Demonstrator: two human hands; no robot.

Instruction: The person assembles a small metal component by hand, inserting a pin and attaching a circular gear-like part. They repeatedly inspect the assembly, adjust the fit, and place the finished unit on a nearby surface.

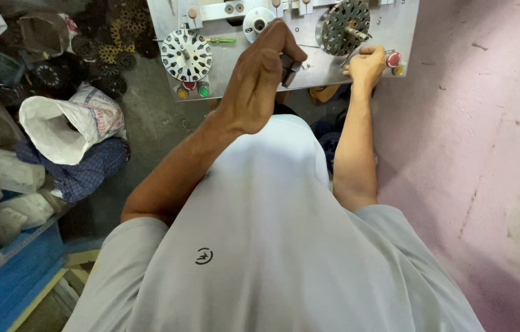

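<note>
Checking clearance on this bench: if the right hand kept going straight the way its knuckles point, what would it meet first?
The right hand rests at the metal panel's edge, pointing up and slightly left. Going on, it would likely first meet the dark slotted disc on its spindle, just beyond the fingers. Depth is unclear, so it might pass over the disc.

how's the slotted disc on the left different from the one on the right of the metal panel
The left disc looks pale, almost white, and lies clear of both hands; the right disc looks darker grey. The right hand rests just below the right disc, beside a red button; the left hand holds a dark tool between the discs. Both are round, radially slotted and mounted on the metal panel.
</note>
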